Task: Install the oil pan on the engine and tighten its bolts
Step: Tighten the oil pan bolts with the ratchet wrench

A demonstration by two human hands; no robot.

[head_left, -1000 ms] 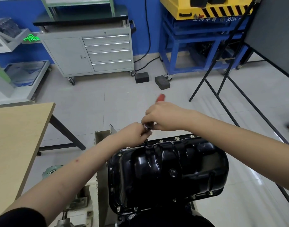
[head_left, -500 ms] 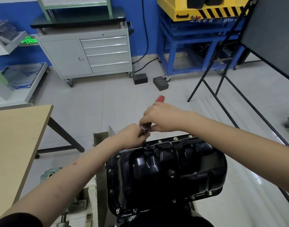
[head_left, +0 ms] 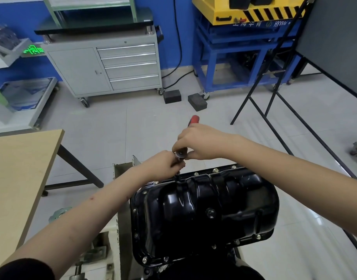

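Gripping a red-handled ratchet, both the left hand and right hand work over the black oil pan's far rim.

Blue wall; grey drawer cabinet

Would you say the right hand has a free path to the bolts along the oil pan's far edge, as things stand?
Probably yes. The right hand hovers just beyond that far-edge bolt on the oil pan, with nothing between; but it is gripping the red-handled ratchet, steadied by the left hand.
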